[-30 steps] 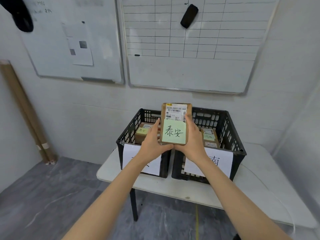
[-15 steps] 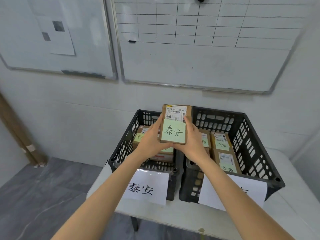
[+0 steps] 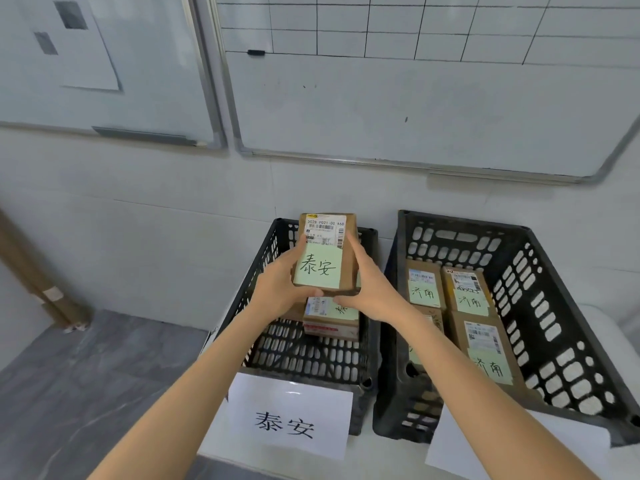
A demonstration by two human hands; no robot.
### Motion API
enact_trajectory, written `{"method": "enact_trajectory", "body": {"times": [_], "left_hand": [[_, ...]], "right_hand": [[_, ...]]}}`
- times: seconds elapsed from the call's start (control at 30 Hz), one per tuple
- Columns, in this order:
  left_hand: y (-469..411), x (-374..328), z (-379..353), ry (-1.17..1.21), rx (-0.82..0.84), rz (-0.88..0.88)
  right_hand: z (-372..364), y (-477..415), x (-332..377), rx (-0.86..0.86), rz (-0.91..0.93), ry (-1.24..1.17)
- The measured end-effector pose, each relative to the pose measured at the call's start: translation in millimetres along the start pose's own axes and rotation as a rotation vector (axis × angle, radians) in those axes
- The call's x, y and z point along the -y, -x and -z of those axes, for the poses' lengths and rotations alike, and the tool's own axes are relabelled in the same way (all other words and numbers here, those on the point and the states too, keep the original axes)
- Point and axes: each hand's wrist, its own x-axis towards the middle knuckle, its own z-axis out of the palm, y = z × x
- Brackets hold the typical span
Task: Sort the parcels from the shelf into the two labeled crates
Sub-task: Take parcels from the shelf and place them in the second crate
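Observation:
I hold a brown cardboard parcel [image 3: 325, 254] with a shipping label and a green note reading 泰安 above the left black crate [image 3: 266, 351]. My left hand [image 3: 280, 289] grips its left edge and my right hand [image 3: 370, 289] grips its right edge, thumbs under the bottom. The left crate carries a white sign 泰安 [image 3: 287, 415] and holds another parcel [image 3: 330, 318] under my hands. The right black crate [image 3: 554, 327] holds several parcels [image 3: 486, 351] with green notes reading 济南.
Both crates stand side by side on a white table [image 3: 391, 460] against a white wall. Two whiteboards [image 3: 415, 98] hang above. A brown cardboard roll [image 3: 38, 275] leans in the left corner over grey floor [image 3: 86, 375].
I have stepped closer and the view has tilted down into the crates. The parcel, still held in both hands, has shifted left over the 泰安 crate.

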Motion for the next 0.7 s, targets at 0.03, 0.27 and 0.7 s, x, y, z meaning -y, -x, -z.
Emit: {"method": "enact_trajectory", "body": {"times": [0.03,0.27,0.7], "left_hand": [[-2,5,0,-0.001,0.002,0.015],[-6,46,0,0.028,0.092,0.145],[22,99,-30,-0.092,0.441,0.345]], "right_hand": [[0,-4,-2,0.019,0.006,-0.017],[-1,-27,-26,0.090,-0.100,-0.004],[3,-34,-66,-0.055,-0.228,-0.044]]}}
